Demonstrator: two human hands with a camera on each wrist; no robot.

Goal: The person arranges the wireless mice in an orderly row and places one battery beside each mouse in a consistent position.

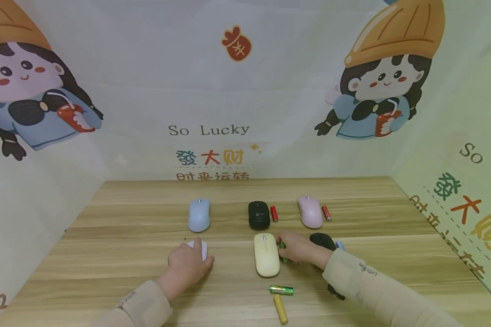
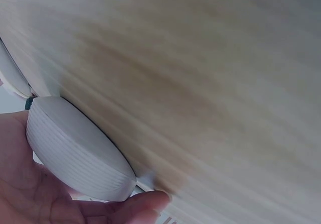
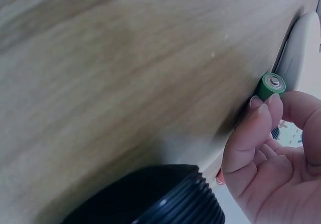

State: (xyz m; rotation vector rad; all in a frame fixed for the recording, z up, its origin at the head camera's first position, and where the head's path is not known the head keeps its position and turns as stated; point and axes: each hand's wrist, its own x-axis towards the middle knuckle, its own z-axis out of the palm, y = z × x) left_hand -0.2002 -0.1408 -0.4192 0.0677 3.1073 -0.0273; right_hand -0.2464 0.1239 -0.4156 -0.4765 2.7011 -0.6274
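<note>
My left hand (image 1: 187, 263) grips a pale lavender-white computer mouse (image 1: 203, 250) by its sides on the table. In the left wrist view this mouse (image 2: 80, 148) shows a ribbed side against the palm, with a fingertip at its end. My right hand (image 1: 298, 248) pinches a green battery (image 1: 283, 252) just right of a pale yellow mouse (image 1: 267, 255). The battery's metal end (image 3: 274, 82) faces the right wrist camera. Below the yellow mouse lie a green-and-gold battery (image 1: 281, 290) and a yellow battery (image 1: 280, 309).
At the back stand a blue mouse (image 1: 199, 215), a black mouse (image 1: 259, 215) beside a red battery (image 1: 274, 214), and a pink mouse (image 1: 310, 212) beside another red battery (image 1: 326, 213). A second black mouse (image 1: 322, 240) and a blue battery (image 1: 340, 245) are partly hidden by my right arm.
</note>
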